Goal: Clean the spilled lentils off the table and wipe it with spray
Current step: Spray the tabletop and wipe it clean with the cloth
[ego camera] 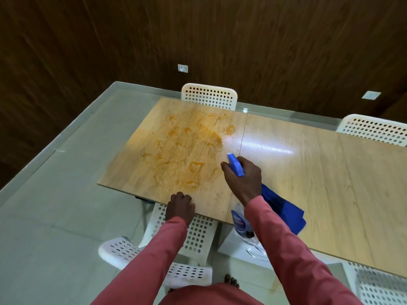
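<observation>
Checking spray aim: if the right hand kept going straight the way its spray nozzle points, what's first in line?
Probably the orange smear on the table. The right hand aims the spray bottle up-left at it; nothing shows between, though its height above the table is unclear.

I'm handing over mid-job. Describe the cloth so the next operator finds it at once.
Start at the long wooden table and follow its near edge to the right hand, which grips a spray bottle. The cloth lies crumpled just right of that wrist. It is the only soft, dark blue thing on the table, away from the orange smear.
</observation>
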